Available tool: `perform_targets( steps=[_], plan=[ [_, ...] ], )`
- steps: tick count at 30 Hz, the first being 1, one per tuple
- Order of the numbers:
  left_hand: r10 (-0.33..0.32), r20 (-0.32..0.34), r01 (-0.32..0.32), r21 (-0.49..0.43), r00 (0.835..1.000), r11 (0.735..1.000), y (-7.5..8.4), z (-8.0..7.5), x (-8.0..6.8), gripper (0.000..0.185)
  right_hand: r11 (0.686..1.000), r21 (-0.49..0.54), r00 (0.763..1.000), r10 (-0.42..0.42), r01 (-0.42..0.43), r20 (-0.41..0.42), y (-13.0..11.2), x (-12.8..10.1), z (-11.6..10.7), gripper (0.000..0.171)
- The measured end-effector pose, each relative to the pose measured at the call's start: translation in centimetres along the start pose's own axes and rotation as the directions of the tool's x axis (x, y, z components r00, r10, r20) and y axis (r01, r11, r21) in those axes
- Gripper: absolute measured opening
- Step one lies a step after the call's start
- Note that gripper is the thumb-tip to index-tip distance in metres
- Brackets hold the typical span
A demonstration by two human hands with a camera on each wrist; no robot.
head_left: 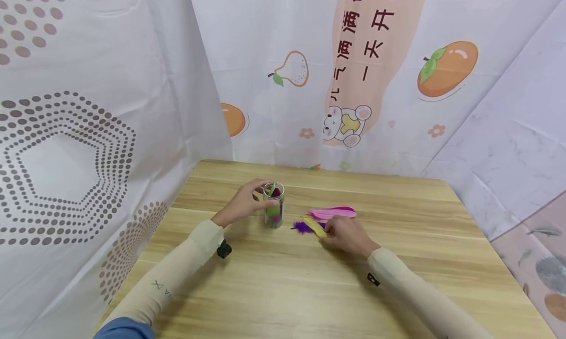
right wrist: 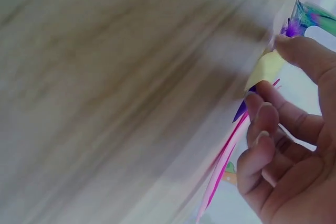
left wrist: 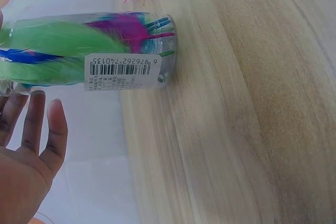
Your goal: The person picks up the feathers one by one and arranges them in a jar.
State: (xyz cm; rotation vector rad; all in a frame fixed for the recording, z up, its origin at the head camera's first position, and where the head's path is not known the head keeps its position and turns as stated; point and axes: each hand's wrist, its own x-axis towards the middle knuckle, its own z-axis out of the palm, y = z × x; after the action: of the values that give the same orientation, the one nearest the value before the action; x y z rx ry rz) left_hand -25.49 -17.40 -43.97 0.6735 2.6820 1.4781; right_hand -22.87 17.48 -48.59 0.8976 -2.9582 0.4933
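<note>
My left hand (head_left: 243, 201) grips the upper part of a clear jar (head_left: 277, 220) that stands upright on the table. Inside are green feathers (left wrist: 68, 40), with magenta and blue ones among them; quill ends show near the base, beside a white barcode label (left wrist: 123, 72). To the jar's right, my right hand (head_left: 351, 236) pinches a yellow feather (head_left: 313, 226) between thumb and index finger, its other fingers curled. A purple feather (head_left: 301, 227) lies under the yellow one, partly hidden by it. Just behind are pink feathers (head_left: 332, 213), light and dark, lying flat on the table.
The wooden table (head_left: 283, 290) has light grain. Printed white curtains (head_left: 265, 34) hang behind it and along both sides, close to its edges. A small black device (head_left: 224, 249) sits at the left wrist, another (head_left: 373, 279) at the right.
</note>
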Motion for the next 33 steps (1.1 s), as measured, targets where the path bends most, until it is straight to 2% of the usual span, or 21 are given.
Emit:
perform_targets(
  steps=[10,16,22,29,33],
  plan=[
    [0.004,0.004,-0.004,0.002,1.0,1.0,-0.1,0.0,0.2,0.066,1.0,-0.029,0.999,-0.001,0.0,-0.036,-0.1,0.0,0.1,0.005],
    [0.012,-0.001,-0.012,0.007,1.0,1.0,-0.1,0.0,0.1,0.065,0.993,0.104,0.996,0.064,-0.057,-0.064,0.1,0.1,-0.5,0.005],
    [0.01,-0.012,-0.01,-0.005,1.0,1.0,-0.2,0.0,0.0,0.068,0.973,0.221,0.992,0.09,-0.069,-0.085,0.6,0.3,-1.3,0.005],
    [0.004,-0.012,-0.004,-0.014,1.0,1.0,-0.3,0.0,0.1,0.072,0.953,0.276,0.988,0.145,-0.125,-0.054,1.0,0.2,-1.7,0.006],
    [0.0,-0.012,0.0,-0.011,1.0,1.0,-0.3,0.1,0.1,0.073,0.946,0.294,0.983,0.164,-0.135,-0.077,1.3,0.1,-1.6,0.01]
  ],
)
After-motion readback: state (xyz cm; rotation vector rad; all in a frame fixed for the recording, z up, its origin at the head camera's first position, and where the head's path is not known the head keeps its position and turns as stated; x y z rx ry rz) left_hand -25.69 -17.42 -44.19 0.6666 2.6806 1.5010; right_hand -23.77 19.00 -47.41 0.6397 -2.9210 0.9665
